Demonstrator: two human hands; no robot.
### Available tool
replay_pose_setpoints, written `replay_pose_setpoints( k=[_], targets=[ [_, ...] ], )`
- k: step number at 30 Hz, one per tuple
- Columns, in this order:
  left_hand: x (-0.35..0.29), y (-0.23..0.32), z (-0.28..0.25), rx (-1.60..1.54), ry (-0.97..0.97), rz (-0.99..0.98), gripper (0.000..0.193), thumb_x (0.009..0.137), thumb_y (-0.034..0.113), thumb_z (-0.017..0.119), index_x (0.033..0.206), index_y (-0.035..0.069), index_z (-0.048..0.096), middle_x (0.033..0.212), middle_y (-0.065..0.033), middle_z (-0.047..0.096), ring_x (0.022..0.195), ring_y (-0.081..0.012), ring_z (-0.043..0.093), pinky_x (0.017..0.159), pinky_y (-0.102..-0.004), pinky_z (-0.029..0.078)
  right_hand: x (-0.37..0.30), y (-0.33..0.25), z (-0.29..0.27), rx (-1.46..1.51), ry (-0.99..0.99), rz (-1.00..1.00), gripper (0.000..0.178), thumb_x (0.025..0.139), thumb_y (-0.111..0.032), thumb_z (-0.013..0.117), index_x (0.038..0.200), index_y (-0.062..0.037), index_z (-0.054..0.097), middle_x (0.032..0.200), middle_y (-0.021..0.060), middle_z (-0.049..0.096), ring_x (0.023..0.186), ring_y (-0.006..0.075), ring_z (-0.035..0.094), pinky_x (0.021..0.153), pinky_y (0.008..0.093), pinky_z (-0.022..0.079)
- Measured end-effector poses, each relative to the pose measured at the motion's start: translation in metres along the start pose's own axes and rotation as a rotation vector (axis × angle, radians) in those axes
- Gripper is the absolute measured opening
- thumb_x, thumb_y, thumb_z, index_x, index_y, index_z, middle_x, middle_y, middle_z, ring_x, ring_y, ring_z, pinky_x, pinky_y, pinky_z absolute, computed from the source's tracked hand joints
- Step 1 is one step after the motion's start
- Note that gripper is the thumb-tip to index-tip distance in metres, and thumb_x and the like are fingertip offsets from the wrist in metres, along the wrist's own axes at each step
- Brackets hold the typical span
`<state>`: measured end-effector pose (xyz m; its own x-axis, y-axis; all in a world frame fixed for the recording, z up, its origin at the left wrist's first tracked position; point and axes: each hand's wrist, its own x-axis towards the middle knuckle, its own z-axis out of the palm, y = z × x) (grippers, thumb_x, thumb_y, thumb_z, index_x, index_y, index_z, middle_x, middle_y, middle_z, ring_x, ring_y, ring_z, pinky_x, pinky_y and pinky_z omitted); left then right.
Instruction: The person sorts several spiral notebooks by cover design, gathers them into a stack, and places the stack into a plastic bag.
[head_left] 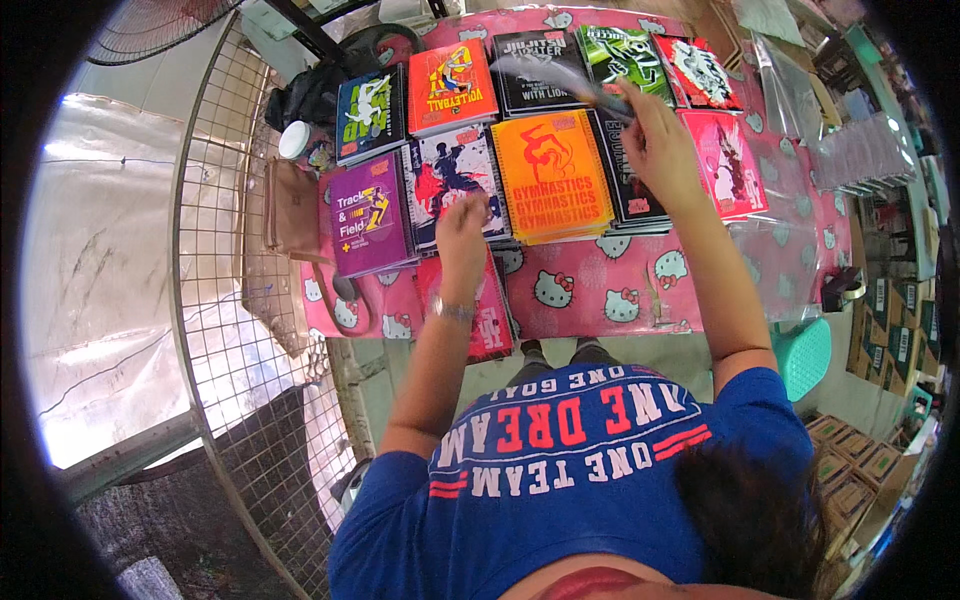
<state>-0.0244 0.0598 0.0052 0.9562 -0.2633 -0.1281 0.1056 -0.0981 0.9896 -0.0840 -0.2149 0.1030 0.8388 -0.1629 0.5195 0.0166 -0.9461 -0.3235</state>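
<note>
My right hand (pixel 657 145) is raised over the back right notebooks, its fingers closed on a thin dark object (pixel 610 102). A pale, motion-smeared streak runs from that object to the left; its kind is unclear. My left hand (pixel 462 232) hovers at the lower part of a white spiral notebook (pixel 445 165) with a dark figure on its cover. Its fingers are curled, and whatever they may hold is hidden. Between the hands lies a stack of orange spiral notebooks (pixel 553 180). A black notebook (pixel 635 185) is partly covered by my right wrist.
More notebook stacks fill two rows, including purple (pixel 370 220), green (pixel 625 60) and pink (pixel 725 165) ones. A red notebook (pixel 470 300) lies at the front edge of the pink patterned tablecloth (pixel 590 290). Left are a brown bag (pixel 293 210) and wire grid (pixel 225 250); right, clear plastic sleeves (pixel 865 150).
</note>
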Motion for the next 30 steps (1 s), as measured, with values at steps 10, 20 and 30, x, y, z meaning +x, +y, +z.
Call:
replay_pose_setpoints(
  k=[10, 20, 30],
  targets=[
    [0.069, 0.042, 0.084, -0.120, -0.211, -0.573, 0.042, 0.094, 0.040, 0.047, 0.111, 0.004, 0.061, 0.107, -0.0082, 0.065, 0.102, -0.0218, 0.056, 0.094, -0.0402, 0.038, -0.051, 0.060, 0.089, 0.461, -0.233, -0.019, 0.044, 0.069, 0.016, 0.049, 0.103, -0.0079, 0.063, 0.145, 0.0130, 0.037, 0.131, 0.0326, 0.040, 0.104, 0.0369, 0.040],
    [0.066, 0.059, 0.101, -0.050, -0.077, -0.255, 0.023, 0.076, 0.004, 0.066, 0.098, -0.004, 0.063, 0.089, -0.0131, 0.066, 0.080, -0.0227, 0.063, 0.072, -0.0362, 0.049, -0.046, 0.089, 0.102, 0.715, -0.293, -0.011, 0.045, 0.066, 0.019, 0.042, 0.101, -0.0024, 0.062, 0.123, 0.0139, 0.059, 0.120, 0.0285, 0.052, 0.099, 0.0341, 0.042],
    [-0.107, -0.011, -0.108, -0.458, -0.143, -0.220, 0.042, 0.081, -0.004, 0.059, 0.122, -0.003, 0.049, 0.113, -0.0094, 0.061, 0.104, -0.0183, 0.059, 0.092, -0.0328, 0.045, -0.002, -0.105, 0.093, 0.808, -0.287, 0.040, 0.032, 0.085, -0.011, 0.060, 0.116, -0.0056, 0.059, 0.110, 0.0138, 0.061, 0.098, 0.0261, 0.061, 0.086, 0.0374, 0.048]
  ],
)
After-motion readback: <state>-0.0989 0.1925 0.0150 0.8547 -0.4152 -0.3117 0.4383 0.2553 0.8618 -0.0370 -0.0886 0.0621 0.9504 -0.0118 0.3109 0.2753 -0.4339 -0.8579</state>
